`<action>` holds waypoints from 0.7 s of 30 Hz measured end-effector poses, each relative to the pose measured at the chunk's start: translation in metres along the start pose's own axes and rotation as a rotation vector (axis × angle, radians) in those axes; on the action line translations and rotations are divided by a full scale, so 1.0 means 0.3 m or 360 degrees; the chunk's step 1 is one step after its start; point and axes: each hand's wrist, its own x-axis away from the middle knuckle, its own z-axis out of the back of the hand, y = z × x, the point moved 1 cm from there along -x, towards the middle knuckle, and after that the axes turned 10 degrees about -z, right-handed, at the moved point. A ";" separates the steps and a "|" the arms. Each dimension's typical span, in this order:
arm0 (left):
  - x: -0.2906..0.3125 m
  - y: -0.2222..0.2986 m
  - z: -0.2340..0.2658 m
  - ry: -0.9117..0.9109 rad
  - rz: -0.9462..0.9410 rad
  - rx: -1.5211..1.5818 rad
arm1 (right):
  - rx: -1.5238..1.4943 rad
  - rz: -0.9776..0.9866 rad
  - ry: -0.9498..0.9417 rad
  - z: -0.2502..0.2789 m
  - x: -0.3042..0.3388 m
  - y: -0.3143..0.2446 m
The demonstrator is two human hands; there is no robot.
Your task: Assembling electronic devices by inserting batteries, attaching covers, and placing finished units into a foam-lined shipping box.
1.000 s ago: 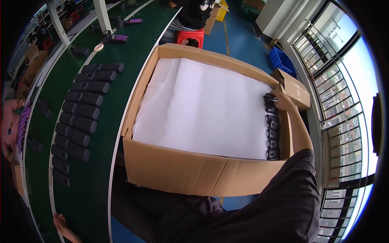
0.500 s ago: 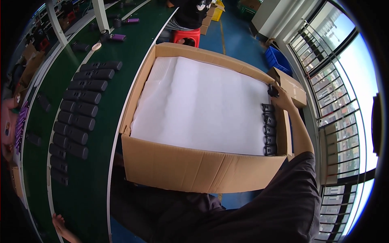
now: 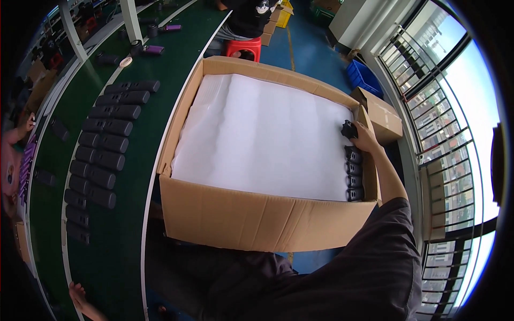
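Note:
My right hand [image 3: 365, 138] grips a small black plastic part [image 3: 349, 129] over the right edge of a white foam sheet [image 3: 267, 139]. The sheet lies in a large open cardboard box [image 3: 257, 219]. Several similar black parts [image 3: 354, 181] stand in a row along the box's right wall, just nearer than my hand. My left hand [image 3: 78, 293] is at the lower left by the green table's [image 3: 112, 273] inner strip, fingers loosely apart and holding nothing. Several dark grey elongated devices [image 3: 110, 143] lie on the table in a long row, mostly in end-to-end pairs.
Purple-and-dark devices [image 3: 154, 50] and a roll of tape [image 3: 126, 62] lie farther along the table. Across it, a co-worker's arm is beside purple pieces [image 3: 27, 166]. A person sits on a red stool [image 3: 243, 49] beyond the box. Another carton [image 3: 381, 115] and a blue crate [image 3: 365, 78] stand right.
My right hand has moved left and slightly nearer with the black part, away from the box's far right corner. My left hand stays put. A co-worker's hand has risen at the far left.

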 end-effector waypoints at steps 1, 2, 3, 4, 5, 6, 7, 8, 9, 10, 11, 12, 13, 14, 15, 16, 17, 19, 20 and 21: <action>0.000 0.000 0.002 0.0000 0.0000 -0.0001 | 0.0000 0.0001 -0.0001 0.002 -0.002 -0.009; 0.001 0.000 0.002 -0.0001 0.0000 -0.0005 | -0.0006 -0.0017 -0.0065 0.004 -0.008 -0.019; 0.001 0.001 0.002 -0.0004 -0.0001 -0.0008 | -0.0010 -0.0036 -0.0128 0.008 -0.016 -0.028; 0.000 0.002 0.001 -0.0007 -0.0001 -0.0010 | -0.0014 -0.0056 -0.0192 0.015 -0.023 -0.034; 0.000 0.002 -0.003 -0.0011 -0.0001 -0.0011 | -0.0016 -0.0078 -0.0255 0.025 -0.025 -0.037; 0.002 0.004 -0.005 -0.0014 0.0002 -0.0009 | -0.0012 -0.0079 -0.0255 0.039 -0.026 -0.036; 0.003 0.006 -0.009 -0.0017 0.0003 -0.0001 | -0.0125 -0.0138 -0.0189 0.056 -0.025 -0.031; 0.003 0.009 -0.015 -0.0021 0.0003 0.0007 | -0.0238 -0.0199 -0.0122 0.075 -0.023 -0.025; 0.003 0.011 -0.021 -0.0027 0.0003 0.0017 | -0.0349 -0.0261 -0.0054 0.096 -0.018 -0.016; 0.001 0.010 -0.028 -0.0034 0.0003 0.0028 | -0.0459 -0.0324 0.0016 0.117 -0.010 -0.005; 0.003 0.009 -0.019 -0.0034 0.0007 0.0026 | -0.0336 -0.0269 -0.0109 0.135 0.005 -0.010; 0.005 0.003 -0.004 -0.0023 0.0007 0.0012 | -0.0213 -0.0215 -0.0233 0.153 0.029 -0.013; 0.005 -0.005 0.010 -0.0014 0.0006 0.0000 | -0.0210 -0.0216 -0.0233 0.170 0.058 -0.027; 0.006 -0.013 0.022 -0.0004 0.0005 -0.0013 | -0.0093 -0.0126 -0.0367 0.177 0.090 -0.055; 0.006 -0.019 0.029 0.0006 0.0003 -0.0027 | 0.0024 -0.0034 -0.0500 0.172 0.115 -0.073; 0.006 -0.027 0.024 0.0002 0.0005 -0.0021 | 0.0029 -0.0039 -0.0498 0.173 0.139 -0.074; 0.006 -0.034 0.021 -0.0002 0.0008 -0.0014 | 0.0048 -0.0034 -0.0512 0.168 0.159 -0.076; 0.008 -0.044 0.011 -0.0008 0.0012 -0.0004 | 0.0082 -0.0020 -0.0541 0.147 0.188 -0.073; 0.009 -0.046 0.009 -0.0009 0.0014 -0.0001 | 0.0097 -0.0011 -0.0556 0.135 0.199 -0.071; 0.011 -0.045 0.003 -0.0011 0.0015 0.0003 | 0.0100 -0.0014 -0.0554 0.122 0.209 -0.063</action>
